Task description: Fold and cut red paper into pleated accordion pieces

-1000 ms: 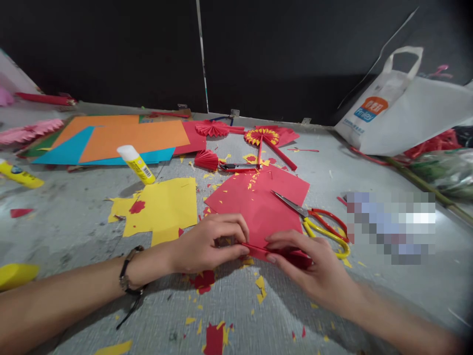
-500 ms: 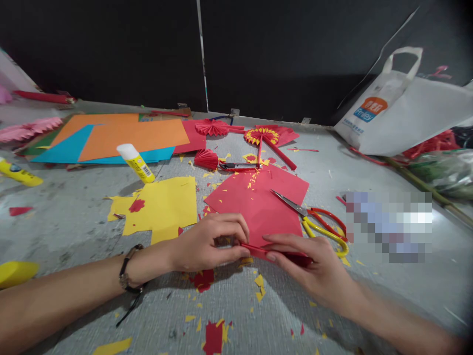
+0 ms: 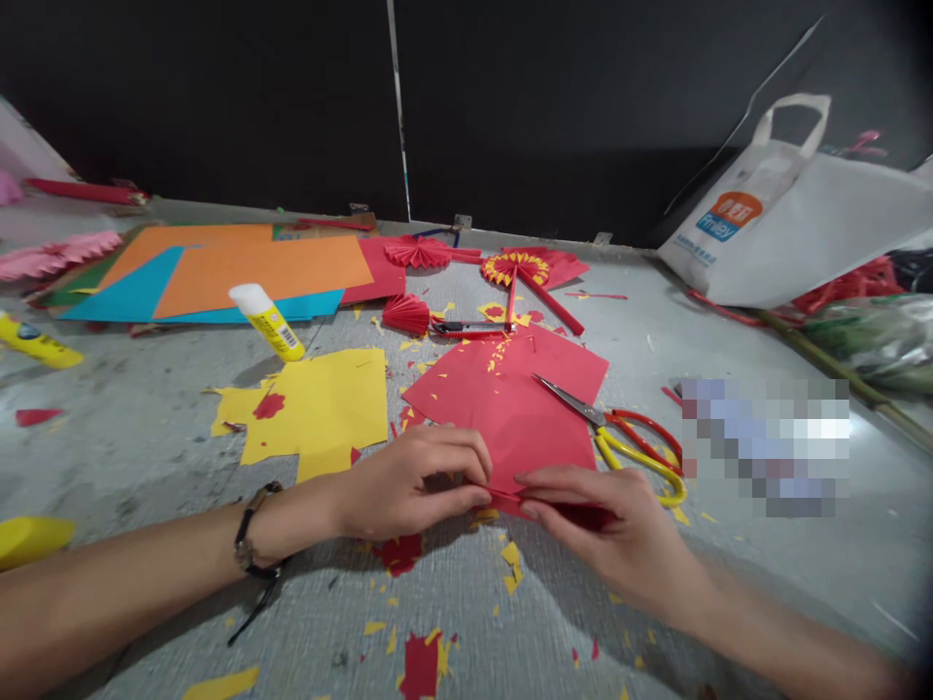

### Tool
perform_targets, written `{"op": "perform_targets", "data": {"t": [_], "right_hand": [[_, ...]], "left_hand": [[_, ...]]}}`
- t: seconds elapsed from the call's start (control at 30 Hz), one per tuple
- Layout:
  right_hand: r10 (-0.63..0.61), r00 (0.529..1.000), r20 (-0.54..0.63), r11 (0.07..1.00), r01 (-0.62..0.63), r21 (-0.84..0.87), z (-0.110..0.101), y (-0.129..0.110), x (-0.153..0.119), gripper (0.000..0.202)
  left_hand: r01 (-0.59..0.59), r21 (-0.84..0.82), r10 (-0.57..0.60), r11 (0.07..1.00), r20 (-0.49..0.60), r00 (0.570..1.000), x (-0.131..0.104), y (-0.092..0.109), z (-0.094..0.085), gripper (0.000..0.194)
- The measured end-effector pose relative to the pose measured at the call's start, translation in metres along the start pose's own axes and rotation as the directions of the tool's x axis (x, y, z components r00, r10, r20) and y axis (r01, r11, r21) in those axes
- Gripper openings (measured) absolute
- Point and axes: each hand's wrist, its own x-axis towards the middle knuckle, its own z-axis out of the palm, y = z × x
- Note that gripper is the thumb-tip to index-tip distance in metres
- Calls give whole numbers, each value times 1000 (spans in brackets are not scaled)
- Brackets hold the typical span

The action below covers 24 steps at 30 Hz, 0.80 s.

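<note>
A: What differs from a second ago?

B: The left hand (image 3: 415,481) stays almost where it was, at one end of the folded red paper (image 3: 502,497). The right hand (image 3: 619,520) has its fingertips slightly further left, so a shorter stretch of fold shows between the two.

A: And how does each grip stand?

B: The left thumb and fingertips are pinched together on the paper's edge, the fingers curled with a gap behind them. The right thumb and forefinger nearly meet, with the fold between them; farther back that hand widens, and a darker red part of the paper shows inside it.

A: What lies about them?

B: Left of the grip and beyond it, a glue stick (image 3: 266,323), then a yellow sheet (image 3: 339,394). Straight beyond the fingertips, a flat red sheet (image 3: 525,428). Just past the right hand, scissors (image 3: 599,418), their blades over that sheet.
</note>
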Motion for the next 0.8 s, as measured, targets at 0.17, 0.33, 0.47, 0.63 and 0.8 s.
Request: {"op": "perform_targets", "data": {"t": [0.17, 0.33, 0.47, 0.63, 0.8], "right_hand": [[7, 1000, 11, 1000, -7, -7, 1, 2, 0, 17], [29, 999, 43, 1000, -29, 4, 2, 4, 2, 17], [41, 998, 56, 998, -44, 54, 1, 2, 1, 16], [23, 998, 50, 998, -25, 53, 3, -1, 1, 16], [-31, 997, 73, 999, 30, 9, 6, 0, 1, 17]], "left_hand": [[38, 23, -38, 999, -6, 999, 0, 0, 1, 15], [55, 39, -55, 998, 5, 998, 0, 1, 1, 15], [72, 60, -73, 996, 9, 997, 1, 1, 1, 15], [79, 76, -84, 994, 67, 994, 3, 2, 0, 13], [40, 105, -52, 994, 107, 993, 5, 1, 0, 12]]}}
